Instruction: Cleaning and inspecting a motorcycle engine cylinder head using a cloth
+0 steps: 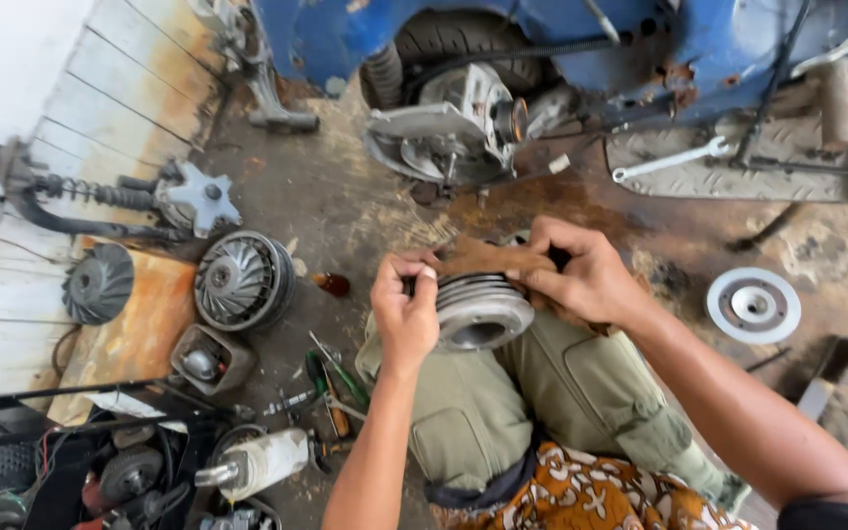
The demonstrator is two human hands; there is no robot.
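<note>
My left hand [402, 312] grips the left side of a finned grey metal cylinder [481, 312], which rests above my knees in olive trousers [542, 393]. My right hand [586, 275] presses a brown rag [488, 257] onto the top of the cylinder's fins. The cylinder's round open end faces the camera. The far side of the cylinder is hidden under the rag and my fingers.
A blue scooter body [503, 29] with its exposed engine [449, 128] stands ahead. Finned fan wheels [242, 280] lie at the left on a dirty floor. Screwdrivers [331, 378] lie beside my left knee. A round metal disc [753, 304] and a wrench [669, 159] lie at the right.
</note>
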